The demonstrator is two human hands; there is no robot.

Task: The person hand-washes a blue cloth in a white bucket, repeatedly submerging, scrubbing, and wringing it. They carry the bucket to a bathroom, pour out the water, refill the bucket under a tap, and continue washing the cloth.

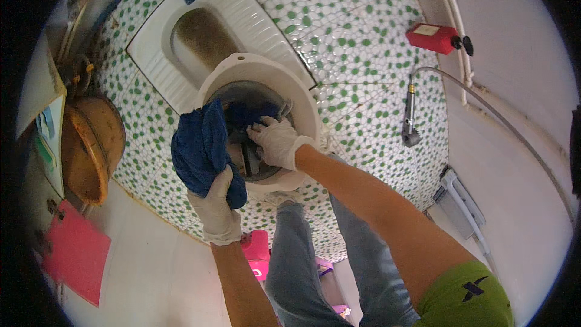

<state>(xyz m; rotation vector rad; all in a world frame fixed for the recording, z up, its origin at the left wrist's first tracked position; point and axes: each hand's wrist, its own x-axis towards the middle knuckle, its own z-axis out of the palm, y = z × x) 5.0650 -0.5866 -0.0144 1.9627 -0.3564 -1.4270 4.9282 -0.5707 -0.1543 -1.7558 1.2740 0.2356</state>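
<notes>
A round white plastic bucket (308, 95) stands on the floor in front of me, holding dark water with dark blue cloth (249, 109) in it. My left hand (217, 209), in a pale thin glove, holds a bunched blue cloth (197, 150) at the bucket's left rim. My right hand (276, 141), gloved alike, is inside the bucket, fingers spread over the water and the dark cloth. A thin, pale looped item (286, 108) shows just beyond the fingers; what it is I cannot tell. Near the bucket's lower inner wall lies a dark strip with a pale edge (247, 159).
Beyond the bucket is a white squat toilet (268, 32). An orange-brown basin (93, 145) leans at the left, above a pink sheet (77, 252). A shower head (411, 134) with its hose and a red bottle (431, 38) are on the right. A grey brush or scraper (460, 204) stands by the right wall.
</notes>
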